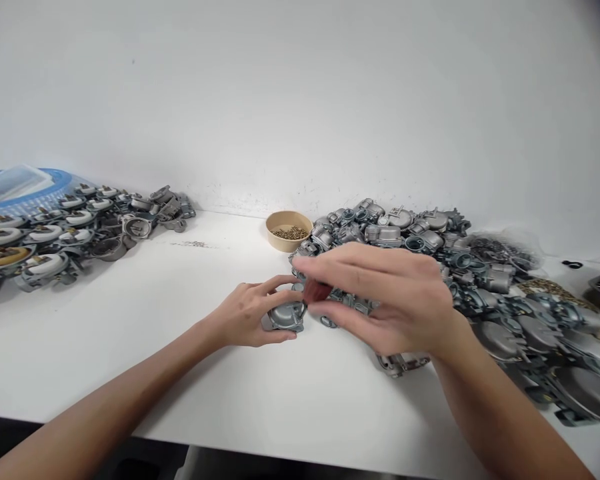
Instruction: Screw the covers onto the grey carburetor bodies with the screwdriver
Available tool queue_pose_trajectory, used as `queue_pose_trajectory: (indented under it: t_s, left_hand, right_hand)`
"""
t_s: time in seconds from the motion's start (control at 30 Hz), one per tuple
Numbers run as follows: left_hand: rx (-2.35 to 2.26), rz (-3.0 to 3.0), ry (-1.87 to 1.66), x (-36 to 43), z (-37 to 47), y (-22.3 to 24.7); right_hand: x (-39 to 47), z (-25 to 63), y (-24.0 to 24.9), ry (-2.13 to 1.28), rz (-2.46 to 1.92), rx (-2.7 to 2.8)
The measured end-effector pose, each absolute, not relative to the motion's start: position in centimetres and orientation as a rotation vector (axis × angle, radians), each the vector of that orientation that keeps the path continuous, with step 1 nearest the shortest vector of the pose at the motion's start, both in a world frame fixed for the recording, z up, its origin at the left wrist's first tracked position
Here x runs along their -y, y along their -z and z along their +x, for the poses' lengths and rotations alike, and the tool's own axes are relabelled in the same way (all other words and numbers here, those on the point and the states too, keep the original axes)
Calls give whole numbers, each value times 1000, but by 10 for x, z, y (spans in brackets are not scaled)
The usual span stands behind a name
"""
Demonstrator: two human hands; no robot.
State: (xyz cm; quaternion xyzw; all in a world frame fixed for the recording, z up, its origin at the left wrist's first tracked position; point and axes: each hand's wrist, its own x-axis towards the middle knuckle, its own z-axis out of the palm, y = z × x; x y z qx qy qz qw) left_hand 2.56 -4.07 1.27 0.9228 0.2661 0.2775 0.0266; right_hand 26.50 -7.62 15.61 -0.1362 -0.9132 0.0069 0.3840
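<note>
A grey metal carburetor (286, 316) lies on the white table, bowl side up, and my left hand (253, 313) grips it between thumb and fingers. My right hand (387, 300), thumb and fingertips closed, pinches the dark red handle of a screwdriver (316, 291) beside the carburetor's right edge. The shaft and tip hardly show, so I cannot tell whether they touch the carburetor. Just behind my right hand, a large heap of similar carburetors (387, 230) is partly covered by it.
A brown paper bowl (289, 221) of small brass parts stands at the back. To the left are rows of opened carburetors with white floats (45, 233), loose metal bowls (137, 228) and a blue basket (63, 179). More carburetors (585, 390) and a clear bag (505, 250) lie right.
</note>
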Motion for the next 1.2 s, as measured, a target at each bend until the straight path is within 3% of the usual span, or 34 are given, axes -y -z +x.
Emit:
queue_pose_trajectory:
  t_s: [0.2,0.4,0.6,0.73,0.93,1.1,1.2]
  left_hand:
    - [-789,2818,-838,40,24,-17]
    - [-763,2811,-862,39,23,-17]
    - [-751,2806,-856,39,23,-16]
    - [-734,2798,-918,39,24,-15]
    - [-738,2821,-929,40,26,-18]
    - [-742,2820,-949,41,26,-17]
    - [-745,2817,-962,41,26,-17]
  right_hand:
    - [57,267,-151,-260,-307,2239]
    - [47,262,-142,-266,-321,2111]
    - [47,264,-138,-675,-277,2099]
    - [44,263,-136,-532,-273,2041]
    - [46,262,-137,-720,-238,2072]
    - [42,262,-135,-497,-259,2040]
    - [43,262,-135,-642,-216,2076]
